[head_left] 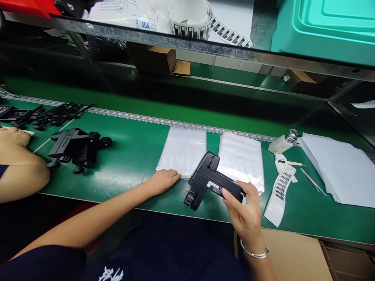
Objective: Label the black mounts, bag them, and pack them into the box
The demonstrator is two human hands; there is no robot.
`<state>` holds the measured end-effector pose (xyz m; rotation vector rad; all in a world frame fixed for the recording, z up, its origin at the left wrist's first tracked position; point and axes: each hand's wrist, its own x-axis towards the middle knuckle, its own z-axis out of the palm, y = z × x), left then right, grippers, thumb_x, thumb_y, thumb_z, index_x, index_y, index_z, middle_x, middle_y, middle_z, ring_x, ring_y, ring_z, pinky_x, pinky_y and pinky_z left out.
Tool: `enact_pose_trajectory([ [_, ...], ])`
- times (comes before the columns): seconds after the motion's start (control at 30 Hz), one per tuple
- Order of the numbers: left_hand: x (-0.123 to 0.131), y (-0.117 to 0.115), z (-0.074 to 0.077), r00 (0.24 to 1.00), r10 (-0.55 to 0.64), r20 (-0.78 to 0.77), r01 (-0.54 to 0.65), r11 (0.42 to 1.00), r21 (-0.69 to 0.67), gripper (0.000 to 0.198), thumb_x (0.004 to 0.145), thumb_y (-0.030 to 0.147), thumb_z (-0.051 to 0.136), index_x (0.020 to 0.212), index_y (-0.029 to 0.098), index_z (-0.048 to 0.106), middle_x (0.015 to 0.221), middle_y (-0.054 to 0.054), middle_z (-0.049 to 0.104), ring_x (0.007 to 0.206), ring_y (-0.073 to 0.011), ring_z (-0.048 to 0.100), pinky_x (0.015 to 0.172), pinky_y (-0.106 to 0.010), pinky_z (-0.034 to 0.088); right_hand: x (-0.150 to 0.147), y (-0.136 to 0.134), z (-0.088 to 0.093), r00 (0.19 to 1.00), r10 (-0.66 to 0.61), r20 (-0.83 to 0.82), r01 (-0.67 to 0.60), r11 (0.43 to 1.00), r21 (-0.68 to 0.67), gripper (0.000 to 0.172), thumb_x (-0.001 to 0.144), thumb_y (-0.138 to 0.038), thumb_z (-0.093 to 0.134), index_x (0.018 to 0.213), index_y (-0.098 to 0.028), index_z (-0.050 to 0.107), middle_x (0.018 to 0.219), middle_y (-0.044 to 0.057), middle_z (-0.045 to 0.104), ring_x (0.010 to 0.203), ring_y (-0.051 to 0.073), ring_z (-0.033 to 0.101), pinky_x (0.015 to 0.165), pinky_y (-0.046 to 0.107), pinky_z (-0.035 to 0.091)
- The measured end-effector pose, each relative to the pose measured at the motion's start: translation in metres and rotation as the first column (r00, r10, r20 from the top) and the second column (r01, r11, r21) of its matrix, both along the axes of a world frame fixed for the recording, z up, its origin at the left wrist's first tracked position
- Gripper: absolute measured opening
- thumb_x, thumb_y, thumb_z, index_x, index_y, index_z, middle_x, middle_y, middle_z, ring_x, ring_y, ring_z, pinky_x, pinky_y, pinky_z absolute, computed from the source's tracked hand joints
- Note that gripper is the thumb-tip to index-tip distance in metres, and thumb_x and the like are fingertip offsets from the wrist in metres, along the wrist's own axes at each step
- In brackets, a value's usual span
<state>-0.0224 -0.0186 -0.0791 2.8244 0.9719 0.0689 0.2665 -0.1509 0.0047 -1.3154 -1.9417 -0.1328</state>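
My right hand (246,212) grips one end of a black plastic bracket (215,177) between thumb and fingers. The bracket is held tilted above the near edge of the bench; it carries a small white printed label and a ridged knob at its lower left. My left hand (164,182) lies with fingers stretched out at the front edge of a stack of clear plastic bags (184,150). A second stack of clear bags (243,156) lies to the right, partly covered by the bracket and my right hand.
Left stand similar black brackets (79,148) with knobs, beside a co-worker's arm (23,171). Black parts (49,115) lie behind. Rightward are a metal-capped bottle (283,143), a label strip (279,195), tweezers (313,182) and white sheets (340,168). A shelf (187,45) overhangs the bench.
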Motion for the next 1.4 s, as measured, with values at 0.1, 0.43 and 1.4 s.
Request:
enact_pose_trajectory([
  [0.1, -0.003, 0.000, -0.001, 0.999, 0.040, 0.029, -0.038, 0.998, -0.042, 0.020, 0.092, 0.018, 0.043, 0.100, 0.022, 0.062, 0.085, -0.005, 0.062, 0.078, -0.0191, 0.059, 0.066, -0.027, 0.047, -0.001, 0.001, 0.004, 1.000, -0.009, 0.006, 0.009, 1.000, -0.008, 0.060, 0.087, -0.008, 0.055, 0.133, -0.047, 0.052, 0.115, 0.007, 0.052, 0.105, 0.027, 0.055, 0.091, 0.052, 0.045],
  [0.43, -0.008, -0.011, -0.006, 0.992, 0.120, 0.028, -0.116, 0.987, -0.110, 0.023, 0.096, 0.018, 0.038, 0.099, 0.019, 0.060, 0.096, -0.007, 0.064, 0.091, -0.0202, 0.059, 0.077, -0.029, 0.048, -0.014, 0.008, 0.031, 0.947, -0.117, -0.299, -0.004, 0.927, -0.375, 0.025, 0.096, -0.030, 0.051, 0.114, -0.031, 0.069, 0.102, 0.004, 0.069, 0.093, 0.021, 0.066, 0.077, 0.035, 0.052],
  [1.4, 0.038, -0.010, 0.009, 0.966, 0.247, 0.080, -0.199, 0.902, -0.384, 0.031, 0.095, 0.023, 0.037, 0.097, 0.017, 0.068, 0.099, -0.009, 0.069, 0.093, -0.0232, 0.064, 0.079, -0.032, 0.047, 0.020, 0.012, -0.073, 0.503, -0.265, -0.823, -0.139, 0.915, -0.379, 0.072, 0.073, -0.067, 0.065, 0.129, -0.024, 0.056, 0.123, 0.014, 0.064, 0.113, 0.031, 0.061, 0.094, 0.047, 0.051],
])
